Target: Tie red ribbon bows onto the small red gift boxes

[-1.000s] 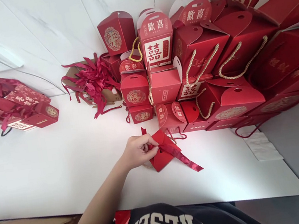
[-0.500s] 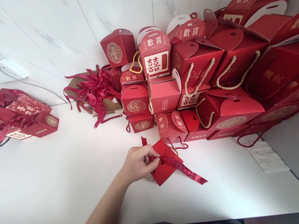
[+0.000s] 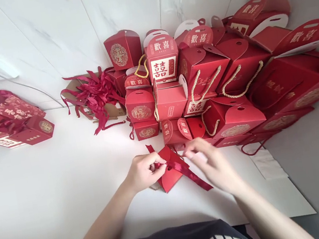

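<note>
A small red gift box (image 3: pixel 172 181) sits on the white table in front of me, its top flaps folded over. Across its top runs a dark red ribbon (image 3: pixel 194 178), one tail hanging to the lower right and a short end rising at the upper left. My left hand (image 3: pixel 145 172) pinches the ribbon at the middle of the box top, thumb against forefinger. Just right of the box, apart from the ribbon, is my right hand (image 3: pixel 210 162), blurred by motion, its fingers curled; whether anything is between them I cannot make out.
Stacked red gift boxes (image 3: pixel 171 101) with rope handles line the wall at centre and right. A brown carton (image 3: pixel 118 109) heaped with loose ribbons (image 3: pixel 97 93) stands left of them. Beribboned boxes (image 3: pixel 32 129) sit far left. White paper (image 3: pixel 268 165) lies at right.
My right hand has come into view from the lower right, beside the box. The left hand keeps its pinch on the ribbon. The whole view has shifted slightly.
</note>
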The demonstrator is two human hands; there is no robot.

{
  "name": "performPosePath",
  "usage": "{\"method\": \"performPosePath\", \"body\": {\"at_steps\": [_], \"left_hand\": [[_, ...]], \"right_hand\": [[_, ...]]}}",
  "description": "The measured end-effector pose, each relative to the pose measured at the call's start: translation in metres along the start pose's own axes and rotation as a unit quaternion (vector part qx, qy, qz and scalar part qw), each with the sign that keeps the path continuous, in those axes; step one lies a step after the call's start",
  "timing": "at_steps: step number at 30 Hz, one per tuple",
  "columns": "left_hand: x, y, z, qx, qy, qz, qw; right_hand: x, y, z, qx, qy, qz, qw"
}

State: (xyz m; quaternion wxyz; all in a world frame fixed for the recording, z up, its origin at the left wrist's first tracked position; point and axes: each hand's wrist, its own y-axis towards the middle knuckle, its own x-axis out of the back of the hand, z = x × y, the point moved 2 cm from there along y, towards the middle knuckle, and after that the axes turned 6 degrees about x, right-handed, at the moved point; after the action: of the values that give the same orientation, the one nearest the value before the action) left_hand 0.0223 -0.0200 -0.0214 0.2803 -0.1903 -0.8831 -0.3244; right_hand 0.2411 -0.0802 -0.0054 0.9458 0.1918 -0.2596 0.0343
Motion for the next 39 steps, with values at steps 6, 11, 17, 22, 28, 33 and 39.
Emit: {"method": "performPosePath", "body": {"at_steps": [6,11,17,22,28,33,39], "left_hand": [[-0.001,0.000,-0.003,-0.012,0.016,-0.003,1.000],[0.000,0.000,-0.002,-0.007,0.026,0.005,1.000],[0.000,-0.001,-0.005,-0.009,0.037,0.011,0.999],[0.012,0.005,-0.013,0.112,-0.002,0.127,0.985],[0.035,0.012,-0.021,0.285,-0.117,0.243,0.920],[0.037,0.006,-0.011,0.371,-0.148,0.243,0.884],[0.040,0.007,-0.008,0.343,-0.110,0.234,0.903]], "right_hand": [[-0.026,0.002,-0.006,-0.020,0.100,0.076,0.992],[-0.016,0.009,0.000,-0.044,0.116,0.080,0.989],[-0.015,0.015,0.005,-0.193,0.308,0.174,0.915],[-0.021,0.019,0.006,-0.172,0.229,0.159,0.945],[-0.021,0.018,0.004,-0.128,0.193,0.164,0.959],[-0.015,0.016,-0.001,-0.120,0.167,0.163,0.965],[-0.012,0.013,-0.015,-0.105,0.160,0.139,0.972]]}}
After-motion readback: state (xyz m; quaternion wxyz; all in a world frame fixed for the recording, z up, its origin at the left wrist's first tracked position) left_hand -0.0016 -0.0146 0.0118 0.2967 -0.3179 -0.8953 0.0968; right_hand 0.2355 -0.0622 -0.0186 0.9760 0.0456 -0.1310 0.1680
